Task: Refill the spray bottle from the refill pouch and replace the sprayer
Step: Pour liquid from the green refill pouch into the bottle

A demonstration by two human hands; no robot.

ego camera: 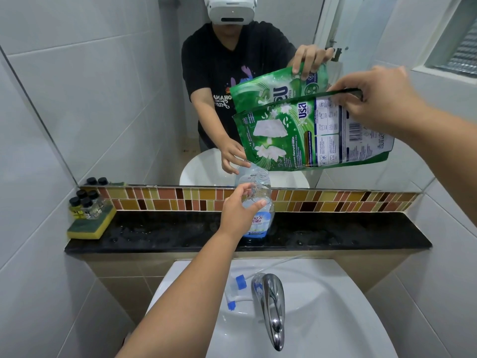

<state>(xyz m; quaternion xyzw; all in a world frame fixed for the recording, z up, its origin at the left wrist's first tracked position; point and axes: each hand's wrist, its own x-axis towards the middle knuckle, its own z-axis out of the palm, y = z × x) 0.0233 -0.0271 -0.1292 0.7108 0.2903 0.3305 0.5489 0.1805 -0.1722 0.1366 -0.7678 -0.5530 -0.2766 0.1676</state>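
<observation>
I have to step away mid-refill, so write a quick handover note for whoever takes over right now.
Left hand: grip closed around the neck of the open spray bottle, which stands on the black ledge.
Right hand: grip holds the green refill pouch tilted, low corner just above the bottle mouth.
Sprayer: off, lying on the sink rim beside the tap.
Done: sprayer removed, pouch positioned.
Left: bottle holds only a little blue liquid; pour, then screw the sprayer back on.

1. Both forearms are bare, with no sleeves reaching the wrists.
2. The left hand [238,211] and right hand [379,99] wear no gloves, rings or watch.
3. The mirror reflection shows a black short-sleeved T-shirt [219,73] with a printed graphic.
</observation>
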